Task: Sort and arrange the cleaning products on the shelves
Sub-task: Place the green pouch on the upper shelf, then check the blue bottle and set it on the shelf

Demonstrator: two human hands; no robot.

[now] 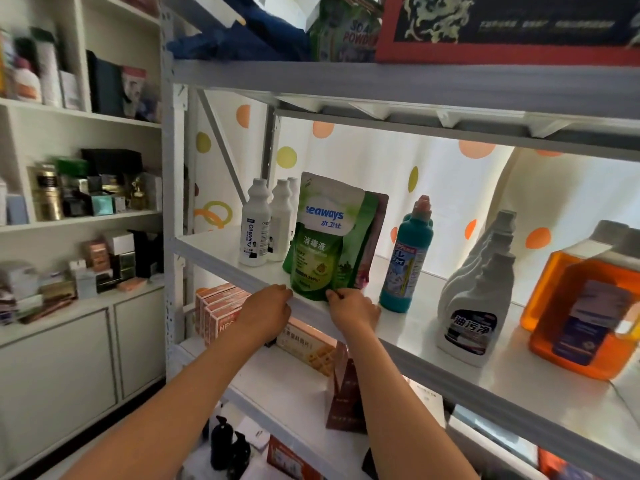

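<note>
A green Seaways refill pouch (327, 233) stands upright at the front of the white metal shelf (433, 327), with more pouches behind it. My left hand (265, 311) is at the pouch's lower left corner by the shelf edge, fingers curled. My right hand (351, 310) pinches the pouch's bottom right corner. Left of the pouch stand white Oil Enemy bottles (255, 226). To its right are a teal bottle with an orange cap (408, 258), a row of white trigger-style bottles (478, 299) and orange detergent jugs (585, 306).
The shelf above holds a soap powder bag (346, 29) and a red-framed dark box (502, 26). Below are orange boxes (218, 310), a biscuit box (308, 344) and dark pump bottles (228, 445). A white cabinet (79, 358) with small boxes stands to the left.
</note>
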